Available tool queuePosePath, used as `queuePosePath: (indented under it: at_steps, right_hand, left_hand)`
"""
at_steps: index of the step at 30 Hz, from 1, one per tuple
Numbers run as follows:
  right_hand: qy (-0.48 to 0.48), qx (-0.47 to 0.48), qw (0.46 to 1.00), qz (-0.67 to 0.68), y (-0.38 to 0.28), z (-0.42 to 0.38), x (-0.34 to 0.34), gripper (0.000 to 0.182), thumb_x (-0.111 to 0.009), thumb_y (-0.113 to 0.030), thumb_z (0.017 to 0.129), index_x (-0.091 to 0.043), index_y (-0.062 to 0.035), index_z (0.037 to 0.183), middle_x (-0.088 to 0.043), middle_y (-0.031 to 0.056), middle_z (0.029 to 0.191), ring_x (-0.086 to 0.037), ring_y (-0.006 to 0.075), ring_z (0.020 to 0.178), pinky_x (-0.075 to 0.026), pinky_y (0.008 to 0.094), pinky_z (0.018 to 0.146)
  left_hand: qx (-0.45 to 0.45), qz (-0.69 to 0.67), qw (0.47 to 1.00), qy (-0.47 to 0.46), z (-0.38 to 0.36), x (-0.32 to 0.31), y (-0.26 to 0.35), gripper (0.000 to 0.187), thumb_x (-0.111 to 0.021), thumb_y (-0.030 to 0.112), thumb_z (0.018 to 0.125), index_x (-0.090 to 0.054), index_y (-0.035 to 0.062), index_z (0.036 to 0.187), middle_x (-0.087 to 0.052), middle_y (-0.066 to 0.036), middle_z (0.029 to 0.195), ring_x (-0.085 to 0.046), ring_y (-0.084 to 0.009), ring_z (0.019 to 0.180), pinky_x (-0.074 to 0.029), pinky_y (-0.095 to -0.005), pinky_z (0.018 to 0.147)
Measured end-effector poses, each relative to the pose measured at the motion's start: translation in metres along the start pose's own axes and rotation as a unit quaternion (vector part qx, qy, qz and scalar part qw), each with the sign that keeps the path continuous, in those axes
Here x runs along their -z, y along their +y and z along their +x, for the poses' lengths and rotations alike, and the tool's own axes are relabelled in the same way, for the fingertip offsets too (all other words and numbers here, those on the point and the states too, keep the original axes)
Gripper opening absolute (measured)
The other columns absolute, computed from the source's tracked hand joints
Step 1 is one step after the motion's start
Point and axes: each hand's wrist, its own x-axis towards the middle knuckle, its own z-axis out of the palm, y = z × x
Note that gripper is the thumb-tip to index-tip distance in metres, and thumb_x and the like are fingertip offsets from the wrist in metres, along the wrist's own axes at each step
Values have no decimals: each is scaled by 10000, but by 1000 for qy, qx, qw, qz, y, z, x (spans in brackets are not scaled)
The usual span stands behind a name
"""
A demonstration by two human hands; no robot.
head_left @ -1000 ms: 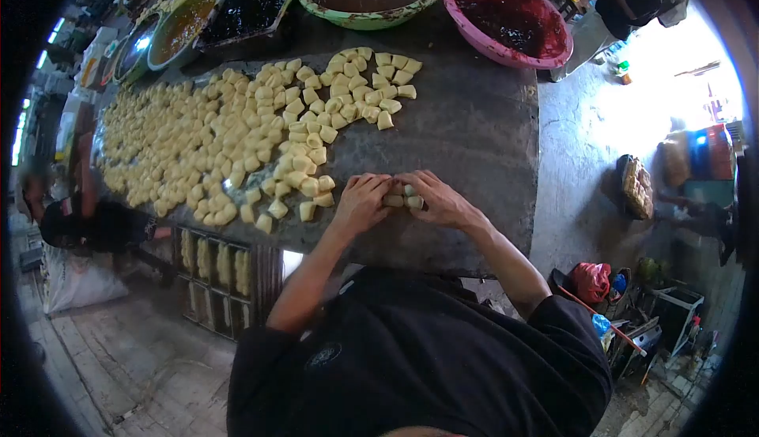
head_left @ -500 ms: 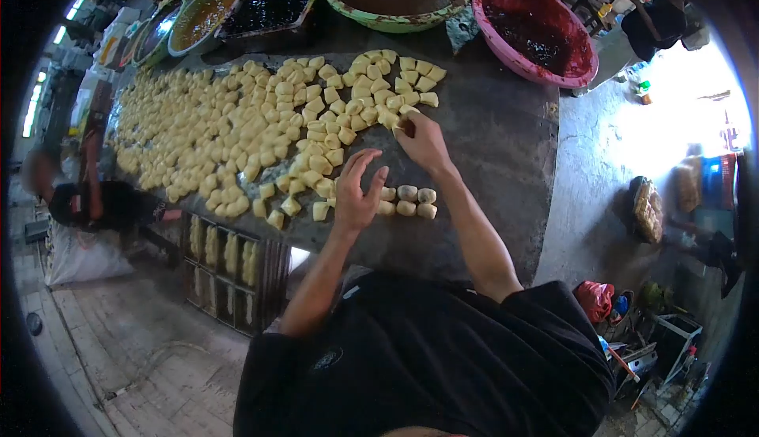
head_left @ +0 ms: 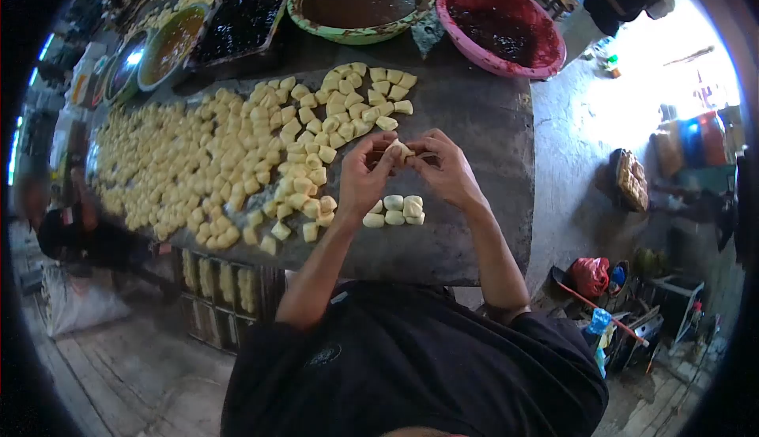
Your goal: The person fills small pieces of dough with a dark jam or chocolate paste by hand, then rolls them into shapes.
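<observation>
A small piece of pale dough [head_left: 401, 150] is pinched between my two hands, above the dark tabletop [head_left: 474, 133]. My left hand [head_left: 365, 175] grips it from one side with thumb and fingers, and my right hand [head_left: 449, 171] from the other. Just below them on the table, rounded dough balls [head_left: 394, 211] sit packed in short rows. Many cut dough pieces [head_left: 308, 137] spread over the table to the left of my hands, looser near the front edge.
Along the table's back stand a pink basin [head_left: 545, 46] of dark red filling, a green basin [head_left: 360, 32] of brown filling and a dark tray [head_left: 241, 22]. A metal rack [head_left: 217, 314] stands under the left edge. Another person [head_left: 67, 227] is at the left.
My right hand has come back from the dough pile with a piece. Both hands have met around that piece over the table. The view has shifted slightly.
</observation>
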Motion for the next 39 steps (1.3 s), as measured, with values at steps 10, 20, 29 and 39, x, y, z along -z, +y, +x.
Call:
queuePosePath:
  at_steps: [10, 20, 29, 39]
  right_hand:
    - [109, -107, 966, 207, 12, -19, -8, 309, -667, -29, 910, -588, 10, 1206, -664, 79, 1064, -662, 144, 928, -563, 290, 806]
    - [279, -36, 830, 481, 66, -73, -14, 290, -540, 19, 943, -552, 14, 1233, -647, 150, 1159, -673, 223, 974, -575, 325, 817]
    - [286, -138, 911, 262, 57, -59, -13, 239, -634, -59, 948, -593, 27, 1168, -670, 103, 989, -684, 174, 881, -602, 291, 745]
    - [152, -43, 940, 303, -52, -49, -42, 214, -737, -108, 869, -677, 12, 1035, -693, 41, 975, -654, 119, 910, -530, 270, 781]
  left_hand:
    - [-37, 74, 989, -123, 17, 13, -18, 357, -634, 286, 969, -552, 46, 1219, -619, -75, 1012, -613, -141, 845, -510, -300, 707]
    - [-110, 309, 870, -368, -4, 27, -58, 325, -737, 250, 866, -669, 66, 1124, -653, -82, 1001, -648, -262, 935, -528, -352, 797]
    - [-212, 419, 877, -101, 29, 31, -30, 562, -695, 354, 891, -531, 64, 1343, -551, -187, 1311, -504, -370, 1245, -419, -491, 1015]
    - [-507, 200, 834, -89, 10, -22, 45, 500, -709, 511, 799, -741, 86, 1060, -731, -18, 885, -682, -229, 1003, -489, -421, 923]
